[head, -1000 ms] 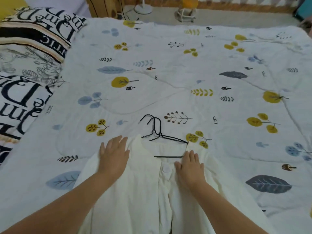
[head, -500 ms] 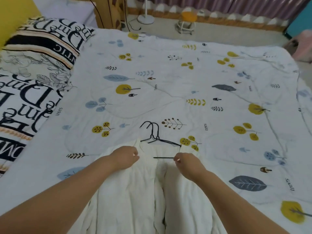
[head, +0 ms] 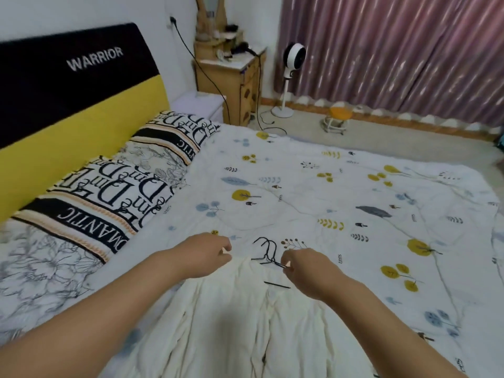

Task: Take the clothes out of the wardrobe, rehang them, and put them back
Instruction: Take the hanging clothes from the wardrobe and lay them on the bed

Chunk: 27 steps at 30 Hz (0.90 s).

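Closest to the camera there's a cream garment [head: 245,323] spread out on the bed, front side up, all crinkled, with its collar end pointing away from the person. Both bare forearms reach out over it.

The left hand [head: 207,255] sits at the left shoulder corner of the garment with its fingers curled in, pinching the fabric edge there as far as I can see. The right hand [head: 305,267] is at the other side of the neckline, fingers bunched together around the wire of the black hangers [head: 268,255], maybe with a bit of cloth too, hard to tell exactly. There look to be two thin wire hangers stacked, hooks lying flat on the quilt just past the collar, and a short piece of the bottom bar shows through the neck opening.

All of this is on a white quilt [head: 354,192] printed with yellow trees and blue leaves. To the left are black-and-white lettered pillows [head: 114,192] against a yellow and black headboard [head: 68,105].

Further back: a wooden nightstand [head: 231,77] with clutter on top, a white standing fan [head: 291,58], a small orange stool [head: 338,118], and pinkish curtains [head: 395,50] along the far wall.
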Motion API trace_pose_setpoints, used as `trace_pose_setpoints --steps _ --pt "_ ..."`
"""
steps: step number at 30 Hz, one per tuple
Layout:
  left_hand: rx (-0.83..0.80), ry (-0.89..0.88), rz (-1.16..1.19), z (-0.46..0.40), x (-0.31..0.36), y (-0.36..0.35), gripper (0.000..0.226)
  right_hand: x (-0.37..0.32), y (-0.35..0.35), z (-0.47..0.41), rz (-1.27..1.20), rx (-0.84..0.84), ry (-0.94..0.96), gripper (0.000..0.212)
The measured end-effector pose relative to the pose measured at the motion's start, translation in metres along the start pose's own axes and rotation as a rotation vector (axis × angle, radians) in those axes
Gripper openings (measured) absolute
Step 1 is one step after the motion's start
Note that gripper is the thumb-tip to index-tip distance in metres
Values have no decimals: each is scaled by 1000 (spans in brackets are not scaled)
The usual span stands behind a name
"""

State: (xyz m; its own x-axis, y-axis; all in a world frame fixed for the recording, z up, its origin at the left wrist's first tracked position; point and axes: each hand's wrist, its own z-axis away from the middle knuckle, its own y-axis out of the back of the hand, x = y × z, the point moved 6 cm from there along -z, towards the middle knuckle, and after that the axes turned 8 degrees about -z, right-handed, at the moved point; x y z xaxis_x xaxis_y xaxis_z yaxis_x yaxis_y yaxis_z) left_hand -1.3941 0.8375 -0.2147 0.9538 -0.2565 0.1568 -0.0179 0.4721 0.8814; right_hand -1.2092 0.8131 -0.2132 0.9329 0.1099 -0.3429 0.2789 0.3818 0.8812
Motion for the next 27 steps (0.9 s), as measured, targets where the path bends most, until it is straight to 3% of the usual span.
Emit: trace_pose_setpoints --steps 12,27 --pt "145 231 -25 223 16 32 42 -118 45 128 191 -25 378 40" --pt "188 654 110 510 -46 -42 48 -345 -19 277 317 -96 896 53"
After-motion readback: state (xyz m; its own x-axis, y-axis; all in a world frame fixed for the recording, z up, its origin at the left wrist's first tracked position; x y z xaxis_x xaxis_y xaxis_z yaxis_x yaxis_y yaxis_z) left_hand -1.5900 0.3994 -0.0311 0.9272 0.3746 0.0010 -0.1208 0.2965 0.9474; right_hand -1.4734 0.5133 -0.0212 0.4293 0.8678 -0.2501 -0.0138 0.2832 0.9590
